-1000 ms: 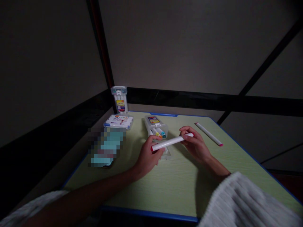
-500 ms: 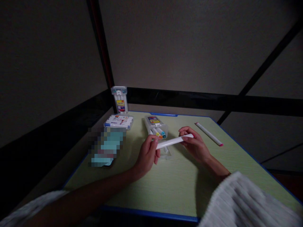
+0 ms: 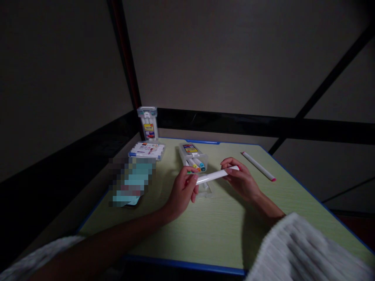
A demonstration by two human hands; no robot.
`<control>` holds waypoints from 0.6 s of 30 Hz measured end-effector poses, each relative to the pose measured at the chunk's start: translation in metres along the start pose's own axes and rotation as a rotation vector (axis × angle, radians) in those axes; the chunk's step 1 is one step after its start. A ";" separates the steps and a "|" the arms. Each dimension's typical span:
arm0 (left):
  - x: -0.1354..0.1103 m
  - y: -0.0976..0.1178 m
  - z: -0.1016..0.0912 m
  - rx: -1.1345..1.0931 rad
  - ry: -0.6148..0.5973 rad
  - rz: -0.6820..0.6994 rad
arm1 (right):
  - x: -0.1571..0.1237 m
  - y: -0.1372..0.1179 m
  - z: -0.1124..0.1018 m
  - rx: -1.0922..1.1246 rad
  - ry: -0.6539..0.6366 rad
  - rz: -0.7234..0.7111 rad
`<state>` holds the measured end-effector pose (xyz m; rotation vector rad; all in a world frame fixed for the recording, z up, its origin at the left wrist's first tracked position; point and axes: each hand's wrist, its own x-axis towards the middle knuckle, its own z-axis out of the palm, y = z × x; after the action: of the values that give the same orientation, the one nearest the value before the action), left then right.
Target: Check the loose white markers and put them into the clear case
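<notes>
Left hand (image 3: 183, 191) and right hand (image 3: 241, 180) are each pinching an end of the marker (image 3: 215, 175), just over the desk (image 3: 205, 226) by the case (image 3: 195, 156) — loose marker (image 3: 259, 166) lying apart, others sitting cased.

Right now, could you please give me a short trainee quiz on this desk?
1. True or false: the left hand and the right hand both grip the white marker.
2. Fill in: the upright box stands at the table's ___ edge.
3. The loose marker lies: A) in the left hand, B) on the table, right of the right hand, C) atop the upright box.
Key: 1 true; 2 far; 3 B.
</notes>
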<state>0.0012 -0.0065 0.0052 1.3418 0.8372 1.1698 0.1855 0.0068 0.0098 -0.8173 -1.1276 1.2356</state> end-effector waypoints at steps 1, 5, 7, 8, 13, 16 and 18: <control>0.000 0.000 0.000 0.000 -0.001 0.002 | 0.000 0.000 0.000 -0.005 0.002 -0.002; 0.000 0.000 -0.001 0.004 -0.011 0.010 | -0.001 -0.002 0.002 -0.026 0.005 -0.007; 0.000 -0.001 -0.001 0.009 -0.012 0.017 | -0.001 -0.003 0.002 -0.032 0.007 -0.006; 0.000 -0.001 0.000 0.011 -0.011 0.020 | -0.001 -0.003 0.003 -0.033 0.008 -0.005; -0.001 0.001 0.000 0.026 -0.009 0.026 | 0.000 -0.002 0.002 -0.013 0.011 -0.006; -0.001 0.001 0.000 0.031 -0.010 0.031 | 0.001 -0.001 0.002 -0.004 0.003 -0.016; -0.001 0.001 0.001 0.029 -0.010 0.035 | 0.001 0.000 0.001 -0.001 -0.001 -0.019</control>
<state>0.0014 -0.0074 0.0063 1.3904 0.8294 1.1815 0.1845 0.0076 0.0106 -0.8053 -1.1344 1.2197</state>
